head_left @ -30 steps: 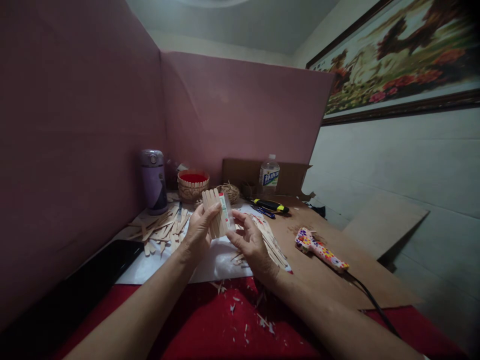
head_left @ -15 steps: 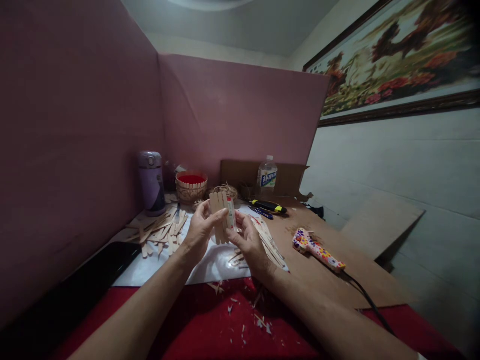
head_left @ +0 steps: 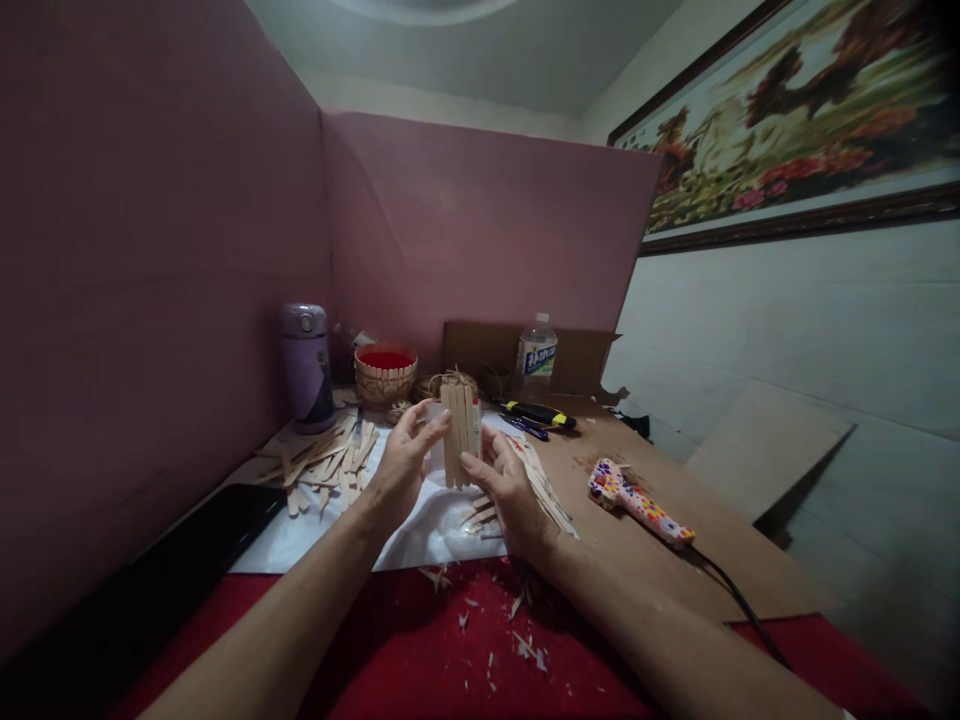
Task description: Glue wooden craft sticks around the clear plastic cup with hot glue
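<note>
Between both hands | stick-covered piece [head_left: 459,437] upright, long axis seemingly near vertical | left hand [head_left: 409,455], right hand [head_left: 510,485] pinching its sides

Dim room, pale glow from a ceiling light [head_left: 424,8] at the top. Dark corners, wide-angle stretch at the edges

The far-left flask [head_left: 307,375] looks like smooth, glossy plastic. The loose sticks [head_left: 330,465] nearby are matt, pale wood.
</note>
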The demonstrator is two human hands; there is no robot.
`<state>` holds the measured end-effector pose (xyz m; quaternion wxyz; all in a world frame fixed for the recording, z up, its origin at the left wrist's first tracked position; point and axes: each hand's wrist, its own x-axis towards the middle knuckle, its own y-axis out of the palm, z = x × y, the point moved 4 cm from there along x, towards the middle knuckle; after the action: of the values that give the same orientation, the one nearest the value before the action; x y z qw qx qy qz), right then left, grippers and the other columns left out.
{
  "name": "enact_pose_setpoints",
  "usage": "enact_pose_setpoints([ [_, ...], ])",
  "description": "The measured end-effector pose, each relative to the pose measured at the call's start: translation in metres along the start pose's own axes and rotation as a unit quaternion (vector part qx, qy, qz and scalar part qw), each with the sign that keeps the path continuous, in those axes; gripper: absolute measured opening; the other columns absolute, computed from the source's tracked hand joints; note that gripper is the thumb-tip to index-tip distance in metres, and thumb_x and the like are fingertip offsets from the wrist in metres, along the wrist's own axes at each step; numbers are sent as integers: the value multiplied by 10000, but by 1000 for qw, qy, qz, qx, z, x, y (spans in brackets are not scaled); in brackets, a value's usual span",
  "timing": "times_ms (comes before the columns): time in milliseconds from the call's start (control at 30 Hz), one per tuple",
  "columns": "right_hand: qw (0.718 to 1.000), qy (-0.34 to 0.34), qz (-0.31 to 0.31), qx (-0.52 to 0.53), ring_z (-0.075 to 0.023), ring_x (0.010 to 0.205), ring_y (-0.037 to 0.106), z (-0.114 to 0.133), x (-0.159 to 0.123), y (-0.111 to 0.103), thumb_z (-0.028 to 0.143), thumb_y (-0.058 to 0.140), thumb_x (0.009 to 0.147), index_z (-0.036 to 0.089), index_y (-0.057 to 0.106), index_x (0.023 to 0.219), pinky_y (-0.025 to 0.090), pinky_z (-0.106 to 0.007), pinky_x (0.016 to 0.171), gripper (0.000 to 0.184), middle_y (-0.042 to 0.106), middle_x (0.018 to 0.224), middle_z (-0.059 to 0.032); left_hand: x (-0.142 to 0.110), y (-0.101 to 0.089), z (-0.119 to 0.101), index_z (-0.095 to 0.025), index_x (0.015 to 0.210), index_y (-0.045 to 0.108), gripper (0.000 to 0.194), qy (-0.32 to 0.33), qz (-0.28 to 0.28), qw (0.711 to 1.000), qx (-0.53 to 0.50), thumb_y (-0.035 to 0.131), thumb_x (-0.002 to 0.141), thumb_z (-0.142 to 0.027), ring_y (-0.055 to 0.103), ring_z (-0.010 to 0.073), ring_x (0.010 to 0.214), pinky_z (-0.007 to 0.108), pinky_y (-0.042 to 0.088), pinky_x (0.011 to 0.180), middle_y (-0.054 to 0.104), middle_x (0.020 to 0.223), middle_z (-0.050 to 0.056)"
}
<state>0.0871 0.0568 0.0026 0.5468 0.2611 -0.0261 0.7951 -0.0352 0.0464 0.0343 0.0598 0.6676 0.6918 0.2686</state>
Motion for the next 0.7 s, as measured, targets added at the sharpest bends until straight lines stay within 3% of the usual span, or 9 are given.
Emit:
enact_pose_setpoints([
  [233, 1000, -13, 0, -8, -252, 1121, 583, -1, 1, 0, 352, 696, 772, 225, 560, 1195, 451, -424, 988, 462, 635, 1214, -74, -1, 3, -2, -164, 1019, 621, 486, -8, 16, 1000, -18, 806, 651, -422, 626, 230, 925, 320, 485, 767, 671, 1019, 87],
  [433, 999, -27, -4, -37, -251, 1100, 588, -1, 1, -1, 355, 700, 769, 224, 558, 1183, 478, -417, 947, 457, 638, 1193, -75, 2, 0, 1, -160, 1005, 621, 486, 4, -3, 1000, -15, 817, 640, -414, 617, 188, 854, 292, 479, 722, 664, 1003, 73],
  [700, 999, -13, -27, -42, -255, 1108, 585, 4, -3, 1, 349, 684, 779, 224, 570, 1190, 485, -406, 926, 444, 641, 1195, -74, 1, 1, 2, -177, 1018, 624, 431, -1, 19, 1000, -19, 772, 690, -415, 630, 222, 927, 305, 482, 753, 672, 1043, 77],
])
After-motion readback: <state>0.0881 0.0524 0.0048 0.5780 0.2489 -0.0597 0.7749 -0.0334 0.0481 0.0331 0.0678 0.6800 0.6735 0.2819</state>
